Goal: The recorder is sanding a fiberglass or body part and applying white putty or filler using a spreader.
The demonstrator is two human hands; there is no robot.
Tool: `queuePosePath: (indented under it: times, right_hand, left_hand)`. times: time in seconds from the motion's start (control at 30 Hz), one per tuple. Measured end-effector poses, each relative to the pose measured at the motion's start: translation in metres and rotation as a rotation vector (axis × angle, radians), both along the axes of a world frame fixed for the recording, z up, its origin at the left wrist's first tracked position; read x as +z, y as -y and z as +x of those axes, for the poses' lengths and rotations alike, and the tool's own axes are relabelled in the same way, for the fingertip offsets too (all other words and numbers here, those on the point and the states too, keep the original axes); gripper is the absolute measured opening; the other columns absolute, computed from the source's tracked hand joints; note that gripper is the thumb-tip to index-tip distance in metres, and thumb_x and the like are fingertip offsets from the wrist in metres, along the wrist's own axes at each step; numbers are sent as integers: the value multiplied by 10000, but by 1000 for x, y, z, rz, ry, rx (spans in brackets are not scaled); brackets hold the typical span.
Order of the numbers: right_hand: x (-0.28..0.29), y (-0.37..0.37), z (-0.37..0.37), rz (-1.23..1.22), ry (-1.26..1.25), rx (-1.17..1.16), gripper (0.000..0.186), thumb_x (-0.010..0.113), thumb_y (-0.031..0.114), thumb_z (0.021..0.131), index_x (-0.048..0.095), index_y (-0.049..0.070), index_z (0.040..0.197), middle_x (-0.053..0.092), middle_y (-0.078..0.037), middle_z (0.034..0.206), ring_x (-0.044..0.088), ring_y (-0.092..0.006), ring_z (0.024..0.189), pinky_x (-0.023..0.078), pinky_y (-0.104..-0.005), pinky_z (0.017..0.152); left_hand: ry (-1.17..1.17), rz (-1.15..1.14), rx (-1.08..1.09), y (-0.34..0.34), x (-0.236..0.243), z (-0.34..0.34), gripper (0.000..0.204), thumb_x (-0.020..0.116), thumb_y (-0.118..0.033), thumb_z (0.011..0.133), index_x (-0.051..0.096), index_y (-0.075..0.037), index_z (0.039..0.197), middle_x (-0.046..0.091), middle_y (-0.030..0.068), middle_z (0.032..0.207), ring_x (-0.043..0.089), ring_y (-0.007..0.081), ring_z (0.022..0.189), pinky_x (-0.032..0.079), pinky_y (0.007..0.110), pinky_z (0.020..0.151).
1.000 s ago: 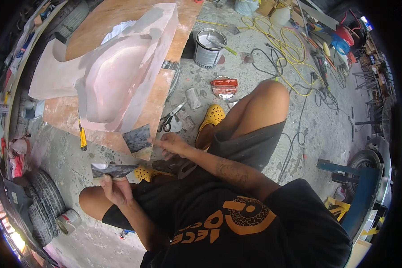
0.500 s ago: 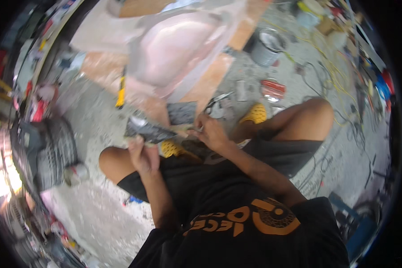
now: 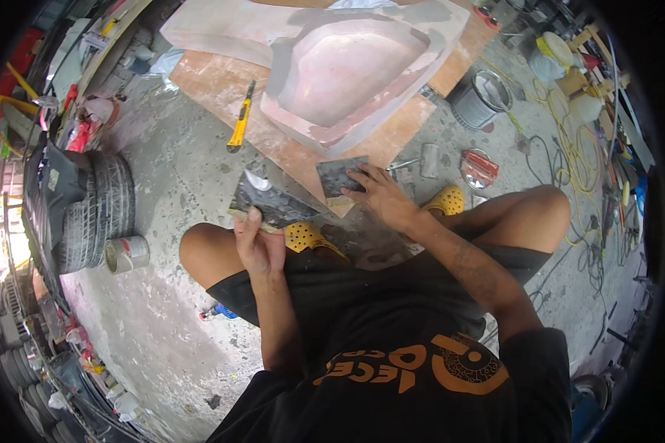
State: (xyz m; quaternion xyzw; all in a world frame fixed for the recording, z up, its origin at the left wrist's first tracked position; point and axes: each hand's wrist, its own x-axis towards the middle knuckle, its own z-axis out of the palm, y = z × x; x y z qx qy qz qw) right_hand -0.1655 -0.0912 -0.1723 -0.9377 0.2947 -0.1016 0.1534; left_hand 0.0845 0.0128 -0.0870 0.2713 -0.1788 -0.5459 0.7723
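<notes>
My left hand [image 3: 260,247] grips the lower left edge of a dark grey flat board [image 3: 277,205] with a pale yellowish edge. A white dab of paste [image 3: 258,181] lies on its upper part. The board tilts above the floor, near my yellow clog [image 3: 303,238]. To the right, my right hand [image 3: 384,196] has its fingers over the right side of a smaller dark board [image 3: 340,176] at the corner of the plywood sheet [image 3: 295,159]. The thumb's hold on the underside is hidden.
A large pale moulded shell [image 3: 362,74] rests on the plywood, a yellow cutter knife [image 3: 241,122] at its left. Right stand a metal pail [image 3: 480,103] and a red-and-silver lid [image 3: 479,168]. Yellow cables [image 3: 565,140] lie far right; tyres [image 3: 114,199] and a can [image 3: 127,255] stand left.
My right hand has left the tip of the larger board and moved forward onto the smaller one. My left hand keeps the larger board. The whole view has shifted and turned slightly.
</notes>
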Motion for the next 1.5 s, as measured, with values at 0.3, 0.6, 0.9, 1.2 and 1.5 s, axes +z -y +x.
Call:
queuePosePath:
  times: [0.3, 0.6, 0.9, 1.2, 1.5]
  right_hand:
    - [33, -21, -68, 938, 759, -640, 392, 529, -76, 851, 705, 32, 1184, 687, -36, 996, 618, -92, 896, 492, -251, 814]
    - [120, -42, -43, 927, 1407, -784, 545, 663, -22, 911, 478, 34, 1420, 639, -108, 1152, 612, -172, 1096, 492, -286, 959]
    - [162, -58, -41, 1341, 1795, -608, 513, 631, -31, 926, 472, 1, 1412, 647, -77, 1207, 626, -154, 1112, 509, -330, 976]
    - [154, -67, -73, 1499, 1935, -554, 184, 632, 162, 1012, 651, 71, 1171, 703, -31, 1101, 684, -137, 1012, 563, -315, 885]
    - [150, -67, -110, 1286, 2170, -635, 188, 627, 133, 1009, 651, 58, 1179, 702, -52, 1109, 684, -162, 1021, 566, -357, 887]
  left_hand:
    - [65, 19, 9, 4, 5, -7, 485, 576, -47, 967, 446, -28, 1435, 587, 115, 1361, 559, 261, 1275, 412, 464, 1119]
    - [959, 211, 229, 16, 40, -60, 231, 690, -57, 936, 671, 30, 1149, 697, 142, 1098, 643, 176, 979, 498, 303, 871]
    - [1313, -596, 111, 17, 73, -109, 367, 696, 79, 778, 611, -39, 1115, 657, 224, 1183, 648, 423, 1039, 549, 471, 891]
    - [1581, -697, -115, 30, 65, -125, 492, 773, 36, 680, 665, -154, 1121, 513, 113, 1267, 473, 351, 1141, 441, 446, 958]
    - [1689, -867, -237, 70, 82, -168, 462, 814, -16, 722, 714, -191, 1138, 526, 79, 1288, 468, 328, 1114, 427, 435, 937]
